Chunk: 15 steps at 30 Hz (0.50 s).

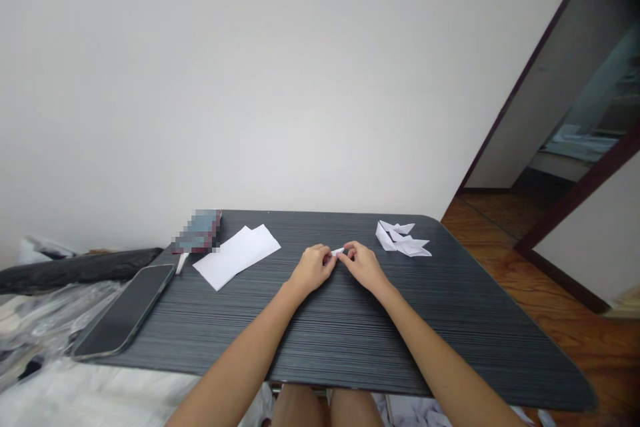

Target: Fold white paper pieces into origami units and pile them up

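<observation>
Both of my hands rest at the middle of the dark striped table (350, 327). My left hand (311, 268) and my right hand (364, 265) pinch the two ends of a small folded piece of white paper (339, 251) between their fingertips. The fingers of both hands are curled in on it. Left of my hands lie flat white paper sheets (236, 256). To the right, near the far edge, sit folded white paper shapes (401, 239).
A dark phone (125, 310) lies face up at the table's left edge. A small blurred booklet (197, 232) sits at the far left corner. A black folded umbrella (75, 268) and plastic wrapping lie left of the table. Wooden floor and a doorway are at right.
</observation>
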Each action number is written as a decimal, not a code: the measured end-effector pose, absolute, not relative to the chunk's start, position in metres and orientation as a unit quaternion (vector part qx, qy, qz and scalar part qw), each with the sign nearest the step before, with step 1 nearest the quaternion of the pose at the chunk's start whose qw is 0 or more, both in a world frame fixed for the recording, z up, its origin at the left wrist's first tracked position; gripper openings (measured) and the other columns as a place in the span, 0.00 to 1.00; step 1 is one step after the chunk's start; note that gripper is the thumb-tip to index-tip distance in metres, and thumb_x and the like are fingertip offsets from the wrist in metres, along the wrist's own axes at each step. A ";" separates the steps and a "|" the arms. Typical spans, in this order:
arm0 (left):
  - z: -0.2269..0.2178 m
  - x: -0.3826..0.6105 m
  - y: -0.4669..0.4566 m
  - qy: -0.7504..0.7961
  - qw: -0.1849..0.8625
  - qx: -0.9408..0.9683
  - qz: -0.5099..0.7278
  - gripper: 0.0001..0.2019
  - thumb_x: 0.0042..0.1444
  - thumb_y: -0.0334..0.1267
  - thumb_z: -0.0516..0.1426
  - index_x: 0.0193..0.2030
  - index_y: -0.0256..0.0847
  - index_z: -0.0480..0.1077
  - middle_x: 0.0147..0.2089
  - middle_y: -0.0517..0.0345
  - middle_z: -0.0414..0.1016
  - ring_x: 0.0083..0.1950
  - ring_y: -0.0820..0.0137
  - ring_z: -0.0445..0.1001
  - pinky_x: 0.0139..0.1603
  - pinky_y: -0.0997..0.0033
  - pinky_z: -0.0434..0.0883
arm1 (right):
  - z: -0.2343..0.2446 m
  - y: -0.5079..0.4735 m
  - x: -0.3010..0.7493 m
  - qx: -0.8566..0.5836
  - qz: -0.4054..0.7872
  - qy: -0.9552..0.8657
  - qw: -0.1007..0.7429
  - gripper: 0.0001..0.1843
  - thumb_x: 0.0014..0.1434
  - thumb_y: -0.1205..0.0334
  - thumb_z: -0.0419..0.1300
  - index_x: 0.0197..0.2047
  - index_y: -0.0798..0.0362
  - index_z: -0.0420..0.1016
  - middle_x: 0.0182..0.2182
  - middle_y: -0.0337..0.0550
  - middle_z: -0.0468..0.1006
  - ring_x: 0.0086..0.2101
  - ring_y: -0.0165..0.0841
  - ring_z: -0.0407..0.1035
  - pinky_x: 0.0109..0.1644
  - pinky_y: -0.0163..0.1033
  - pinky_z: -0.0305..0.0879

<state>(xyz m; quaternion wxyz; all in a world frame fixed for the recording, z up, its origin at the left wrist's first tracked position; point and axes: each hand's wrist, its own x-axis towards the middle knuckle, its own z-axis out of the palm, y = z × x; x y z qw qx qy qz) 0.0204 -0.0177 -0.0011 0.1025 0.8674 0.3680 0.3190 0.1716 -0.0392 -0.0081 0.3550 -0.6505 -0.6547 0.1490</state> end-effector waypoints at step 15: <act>-0.003 0.030 -0.026 0.398 0.077 0.824 0.396 0.09 0.53 0.32 0.48 0.28 0.36 0.68 0.24 0.57 0.67 0.25 0.75 0.65 0.28 0.77 0.64 | 0.003 -0.049 0.155 -0.607 0.261 -0.617 0.428 0.13 0.51 0.59 0.50 0.27 0.56 0.73 0.19 0.42 0.76 0.20 0.32 0.71 0.28 0.33 0.67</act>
